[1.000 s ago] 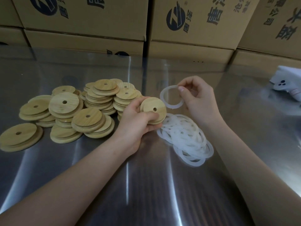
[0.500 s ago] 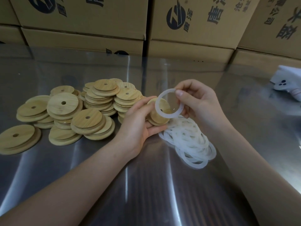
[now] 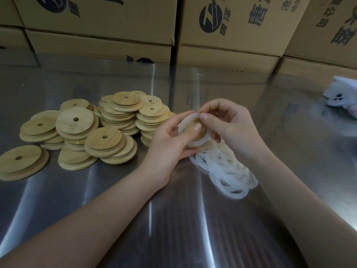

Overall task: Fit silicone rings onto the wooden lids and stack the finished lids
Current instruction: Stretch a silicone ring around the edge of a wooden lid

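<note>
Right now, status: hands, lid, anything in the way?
Left hand grips lid, thumb on its face. Right hand pinches ring at top edge; ring over lid, seating unclear. Loose rings below, spare lids left, nothing blocking.

All the print is on the cardboard boxes behind the table. Middle box (image 3: 231, 26): a dark round logo (image 3: 210, 18) with a pale zigzag mark inside, small dark characters just right of it, too small to read. Further right, one big dark Chinese character (image 3: 257, 15), tilted, which looks like 唐; the ones beside it are cut by the top edge. Left box (image 3: 96, 20): the same round logo (image 3: 56, 3), cropped. Right box (image 3: 309, 35): large dark characters (image 3: 343, 33), slanted and partly cut off, unreadable. Lower box (image 3: 100, 47): a logo sliver (image 3: 144, 60) above the table edge.
</note>
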Available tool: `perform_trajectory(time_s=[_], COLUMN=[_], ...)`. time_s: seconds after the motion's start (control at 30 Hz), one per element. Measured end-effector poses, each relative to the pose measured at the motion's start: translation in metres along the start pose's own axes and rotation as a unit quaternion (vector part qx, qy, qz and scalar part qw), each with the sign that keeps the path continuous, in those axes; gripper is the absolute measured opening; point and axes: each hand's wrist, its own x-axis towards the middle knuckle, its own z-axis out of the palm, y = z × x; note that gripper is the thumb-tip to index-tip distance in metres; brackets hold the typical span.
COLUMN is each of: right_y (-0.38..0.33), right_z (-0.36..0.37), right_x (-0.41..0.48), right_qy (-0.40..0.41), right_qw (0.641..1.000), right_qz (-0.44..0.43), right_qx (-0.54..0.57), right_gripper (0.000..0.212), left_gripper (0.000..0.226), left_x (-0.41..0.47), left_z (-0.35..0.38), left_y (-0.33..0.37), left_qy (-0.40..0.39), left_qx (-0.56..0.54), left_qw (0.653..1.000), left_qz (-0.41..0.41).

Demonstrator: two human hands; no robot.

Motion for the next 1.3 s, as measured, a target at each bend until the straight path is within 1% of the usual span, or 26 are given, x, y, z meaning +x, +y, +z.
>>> perform_trajectory(time_s=[0.23,0.53,0.67,0.77,0.97,1.1,1.3], right_y=[-0.0012,0.0001,0.0016,0.0015,0.0022,0.0026,0.0026], right_z=[-0.0023,-0.0054,-0.0054,-0.0044,-0.0036,-0.0037,-0.0032], right_x=[0.0007,0.0018,0.0022,0.0025,0.0024,0.0024,0.0024], right_qy=[0.003,0.000,0.000,-0.001,-0.002,0.002,0.008], right_qw=[1.000,0.999,0.999,1.000,1.000,0.999,0.999], right_qz=[-0.010,0.001,0.008,0.011,0.016,0.019,0.026], right_qx=[-0.025,-0.041,-0.037,-0.029,-0.027,-0.030,-0.039], right_gripper=[0.020,0.020,0.017,0.015,0.013,0.012,0.014], left_gripper=[0.033,0.042,0.032,0.023,0.012,0.015,0.015], left_x=[-0.0014,-0.0038,-0.0051,-0.0054,-0.0074,-0.0071,-0.0072], left_z=[0.0015,0.0026,0.0023,0.0034,0.0049,0.0053,0.0057], left_y=[-0.0019,-0.0023,-0.0006,0.0010,0.0025,0.0027,0.0008], left_qy=[0.001,0.034,0.048,0.054,0.061,0.067,0.084], left_qx=[0.018,0.123,0.155,0.167,0.171,0.173,0.141], left_qw=[0.998,0.980,0.967,0.962,0.958,0.957,0.967], left_qz=[0.052,0.152,0.195,0.207,0.223,0.222,0.194])
